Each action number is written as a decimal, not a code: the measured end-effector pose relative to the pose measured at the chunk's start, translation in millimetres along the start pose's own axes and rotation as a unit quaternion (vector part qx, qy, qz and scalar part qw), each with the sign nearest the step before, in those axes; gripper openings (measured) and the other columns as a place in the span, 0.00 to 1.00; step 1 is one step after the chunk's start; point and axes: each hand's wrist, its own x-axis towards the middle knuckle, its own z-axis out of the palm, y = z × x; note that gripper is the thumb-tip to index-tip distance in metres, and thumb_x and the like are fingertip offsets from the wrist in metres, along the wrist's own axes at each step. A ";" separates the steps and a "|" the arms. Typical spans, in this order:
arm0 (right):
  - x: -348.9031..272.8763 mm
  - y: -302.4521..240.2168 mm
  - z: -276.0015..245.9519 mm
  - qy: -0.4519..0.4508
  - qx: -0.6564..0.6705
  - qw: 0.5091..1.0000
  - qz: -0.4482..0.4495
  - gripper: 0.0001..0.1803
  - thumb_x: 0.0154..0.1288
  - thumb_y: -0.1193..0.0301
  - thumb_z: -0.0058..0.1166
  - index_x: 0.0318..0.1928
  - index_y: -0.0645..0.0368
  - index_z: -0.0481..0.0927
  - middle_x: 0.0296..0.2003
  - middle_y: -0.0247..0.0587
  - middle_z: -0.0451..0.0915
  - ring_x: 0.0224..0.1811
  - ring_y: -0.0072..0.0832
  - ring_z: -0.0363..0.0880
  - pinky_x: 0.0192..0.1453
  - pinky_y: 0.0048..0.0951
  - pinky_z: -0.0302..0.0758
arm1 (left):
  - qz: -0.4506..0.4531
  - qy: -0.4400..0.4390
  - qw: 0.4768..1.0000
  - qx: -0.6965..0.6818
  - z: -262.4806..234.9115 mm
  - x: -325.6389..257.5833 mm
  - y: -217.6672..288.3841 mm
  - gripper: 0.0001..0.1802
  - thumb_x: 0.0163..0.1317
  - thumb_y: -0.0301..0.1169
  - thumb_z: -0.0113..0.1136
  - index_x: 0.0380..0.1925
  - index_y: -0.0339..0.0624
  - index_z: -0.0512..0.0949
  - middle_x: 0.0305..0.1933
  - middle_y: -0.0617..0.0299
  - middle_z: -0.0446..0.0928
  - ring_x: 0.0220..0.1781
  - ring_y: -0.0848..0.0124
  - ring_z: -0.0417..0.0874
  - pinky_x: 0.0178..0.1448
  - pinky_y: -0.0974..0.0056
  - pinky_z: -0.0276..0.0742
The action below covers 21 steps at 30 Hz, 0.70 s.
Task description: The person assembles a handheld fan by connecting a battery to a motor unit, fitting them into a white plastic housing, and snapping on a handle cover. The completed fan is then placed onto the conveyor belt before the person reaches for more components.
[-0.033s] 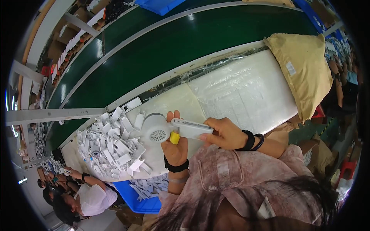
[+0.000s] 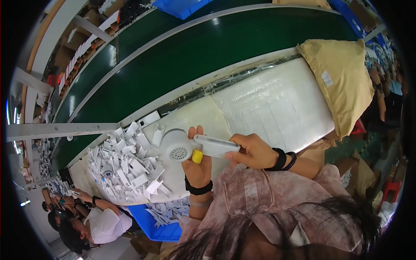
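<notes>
"From the head view, what's held over there?"

"A white round-headed device (image 2: 206,146). The right hand (image 2: 255,151) pinches the tail of its handle between thumb and fingers; the left hand (image 2: 198,173) is under the neck, fingertips poking up behind. Whether those left fingers squeeze or only prop, I can't tell from here."

"And the yellow piece (image 2: 196,156)?"

"Right at the left thumb, perhaps a cover on it. If it's loose, I'd worry about it slipping on smooth plastic."

"What worries you most?"

"The round head (image 2: 175,141), out to the left of both grips. If it's the heavy end and the left palm drops away, that tail pinch could let it tip and twist."

"Onto what?"

"The pile of white parts (image 2: 130,160), just left of the head. A swing that way could scuff the shell or scatter pieces, some into the blue bin (image 2: 162,234), nearer the person than the pile."

"And the neck?"

"It sits between the hands. Bending the handle against the left fingers could strain it."
</notes>
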 end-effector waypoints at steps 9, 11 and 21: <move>18.4 17.3 6.5 -0.043 0.066 0.996 -0.030 0.21 0.67 0.55 0.53 0.43 0.65 0.74 0.31 0.44 0.82 0.29 0.25 0.83 0.33 0.24 0.75 | -0.065 -0.104 0.992 0.022 5.7 0.5 -7.5 0.24 0.70 0.29 0.46 0.65 0.37 0.60 0.67 0.50 0.65 0.72 0.55 0.61 0.72 0.54 0.61; 21.6 16.3 5.9 -0.025 0.176 0.983 0.049 0.20 0.69 0.57 0.51 0.43 0.65 0.74 0.31 0.42 0.81 0.29 0.24 0.83 0.32 0.24 0.76 | -0.063 -0.097 0.989 0.097 14.3 1.4 -8.3 0.26 0.65 0.21 0.50 0.64 0.35 0.61 0.67 0.49 0.65 0.71 0.53 0.62 0.72 0.54 0.60; 38.5 51.8 -11.5 -0.024 0.198 0.977 0.075 0.16 0.72 0.63 0.48 0.49 0.65 0.72 0.36 0.42 0.81 0.32 0.23 0.83 0.37 0.23 0.79 | -0.113 -0.060 0.989 0.072 15.2 39.2 -36.7 0.26 0.63 0.19 0.53 0.61 0.34 0.61 0.63 0.47 0.69 0.66 0.56 0.69 0.68 0.56 0.65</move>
